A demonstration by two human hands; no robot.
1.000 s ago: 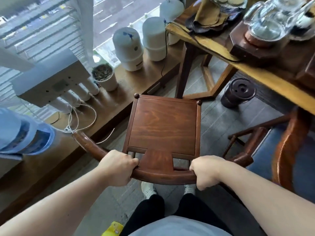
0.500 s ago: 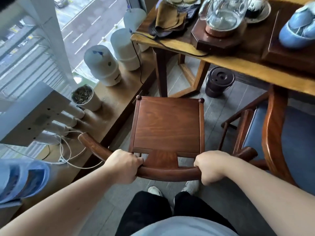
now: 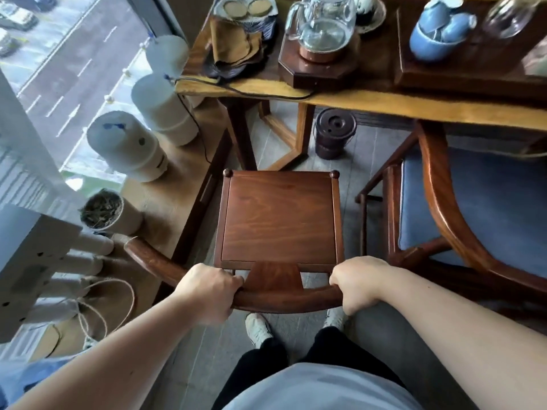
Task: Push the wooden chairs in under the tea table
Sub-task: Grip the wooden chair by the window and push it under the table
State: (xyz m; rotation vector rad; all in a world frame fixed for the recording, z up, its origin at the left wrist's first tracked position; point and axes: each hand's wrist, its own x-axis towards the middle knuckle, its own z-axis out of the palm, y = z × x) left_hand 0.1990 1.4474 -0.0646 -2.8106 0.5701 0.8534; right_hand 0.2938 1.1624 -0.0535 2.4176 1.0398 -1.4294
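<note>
Hands first: your left hand (image 3: 210, 291) and right hand (image 3: 356, 287) both grip the curved back rail of the chair (image 3: 279, 220), fingers (image 3: 233, 281) wrapped tight around the wood, one on each side of the central splat. The chair stands on the grey floor (image 3: 347, 184) directly ahead of you, its bare seat facing the surface (image 3: 370, 102). The seat's front edge lies just short of the surface's near edge, so the chair is not yet under it. A dark lidded bucket (image 3: 334, 133) sits on the floor beneath the surface, beyond the seat's right front corner. To your right, a second chair (image 3: 473, 202) with a blue cushion stands partly under the surface, its curved rail close beside your right forearm. On the surface you see a glass kettle (image 3: 322, 25) on a dark octagonal base, folded cloths (image 3: 236, 44), and a blue pot (image 3: 438, 31) on a tray. White tanks (image 3: 127, 146) line the wooden ledge by the window to your left. Your shoes (image 3: 257, 328) show below the rail.
</note>
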